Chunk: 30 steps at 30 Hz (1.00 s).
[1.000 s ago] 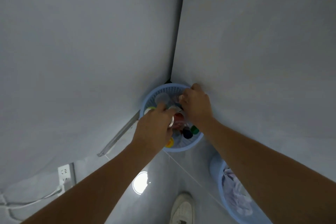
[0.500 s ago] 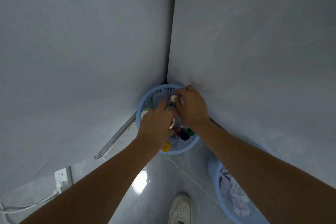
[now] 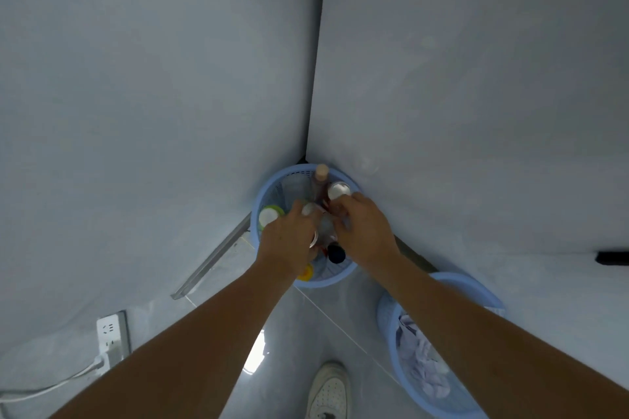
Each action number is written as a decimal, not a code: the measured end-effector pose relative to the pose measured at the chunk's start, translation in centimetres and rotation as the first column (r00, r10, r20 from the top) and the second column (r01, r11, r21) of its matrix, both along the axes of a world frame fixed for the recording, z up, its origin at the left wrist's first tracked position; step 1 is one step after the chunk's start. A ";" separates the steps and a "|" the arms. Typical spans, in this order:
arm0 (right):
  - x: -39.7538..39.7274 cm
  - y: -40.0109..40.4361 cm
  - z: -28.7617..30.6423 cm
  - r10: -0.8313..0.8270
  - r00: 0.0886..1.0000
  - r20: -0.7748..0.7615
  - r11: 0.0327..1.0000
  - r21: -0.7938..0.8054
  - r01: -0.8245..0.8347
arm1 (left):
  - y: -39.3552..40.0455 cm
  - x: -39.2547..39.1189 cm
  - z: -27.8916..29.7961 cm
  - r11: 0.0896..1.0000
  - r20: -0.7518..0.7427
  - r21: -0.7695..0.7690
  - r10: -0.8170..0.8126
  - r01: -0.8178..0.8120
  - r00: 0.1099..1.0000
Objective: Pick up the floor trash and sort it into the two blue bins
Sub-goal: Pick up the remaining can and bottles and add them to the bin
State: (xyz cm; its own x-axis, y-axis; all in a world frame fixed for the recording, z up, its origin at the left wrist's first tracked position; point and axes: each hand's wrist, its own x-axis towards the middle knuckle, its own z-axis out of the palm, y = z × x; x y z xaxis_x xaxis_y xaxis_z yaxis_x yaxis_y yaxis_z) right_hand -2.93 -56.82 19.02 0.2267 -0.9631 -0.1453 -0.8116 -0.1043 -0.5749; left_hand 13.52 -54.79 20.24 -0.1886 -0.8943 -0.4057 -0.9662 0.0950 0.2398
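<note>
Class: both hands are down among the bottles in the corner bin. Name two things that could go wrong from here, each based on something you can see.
1. The corner bin is crowded with upright bottles; the tall brown bottle rises above the rim, so either hand might tip it.
2. The paper-filled bin sits under the right forearm, near the white shoe; stepping back might knock it.

- Two plain grey-white walls meet in a dark vertical corner seam (image 3: 315, 54) running from twelve o'clock down to centre.
- Glossy pale tiled floor (image 3: 306, 343) at six o'clock carries a bright light reflection (image 3: 256, 352).
- A metal strip (image 3: 212, 257) edges the left wall's base.
- A white wall socket (image 3: 110, 338) with a plugged cable (image 3: 47, 389) sits at eight o'clock.
</note>
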 end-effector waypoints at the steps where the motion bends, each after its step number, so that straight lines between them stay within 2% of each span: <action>1: -0.1 0.3 0.5 -0.011 1.000 -0.007 1.000 0.008 0.011 | 0.4 0.5 0.6 1.000 -0.015 0.005 0.005 -0.005 1.000; 8: 1.5 2.5 4.6 -0.083 0.997 -0.008 0.995 0.058 0.083 | 2.3 3.1 4.5 0.998 -0.078 -0.041 0.037 -0.040 0.996; 14: 2.9 4.7 6.7 -0.061 0.998 -0.033 0.997 0.038 0.062 | 4.4 5.3 7.4 0.995 -0.162 -0.053 0.079 -0.088 0.984; 16: 3.6 5.9 8.1 -0.059 0.998 -0.029 0.998 0.037 0.060 | 6.1 7.0 9.3 0.995 -0.149 -0.076 0.053 -0.065 0.987; 18: 4.9 7.1 10.4 -0.066 0.998 -0.023 0.997 0.032 0.066 | 8.6 9.1 12.0 0.994 -0.137 -0.094 0.040 -0.053 0.990; 22: 9.0 10.9 17.4 -0.103 0.994 -0.030 0.992 0.073 0.105 | 14.8 13.9 19.8 0.992 -0.148 -0.034 0.115 -0.122 0.982; 25: 12.5 15.3 23.2 -0.037 0.999 -0.025 0.997 0.066 0.039 | 19.4 17.3 27.1 0.989 -0.101 0.014 0.146 -0.145 0.984; 30: 20.9 22.3 32.8 0.024 0.999 0.042 0.980 0.194 -0.031 | 26.2 25.1 37.5 0.976 -0.131 -0.011 0.216 -0.219 0.968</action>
State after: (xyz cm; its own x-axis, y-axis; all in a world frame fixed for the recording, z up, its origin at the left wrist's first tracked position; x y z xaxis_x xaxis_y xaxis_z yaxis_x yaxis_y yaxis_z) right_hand 17.94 -34.56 51.77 0.2619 -0.9104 -0.3202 -0.7865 -0.0091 -0.6175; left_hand 38.62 -28.59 57.74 -0.0376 -0.9291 -0.3679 -0.9255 -0.1065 0.3635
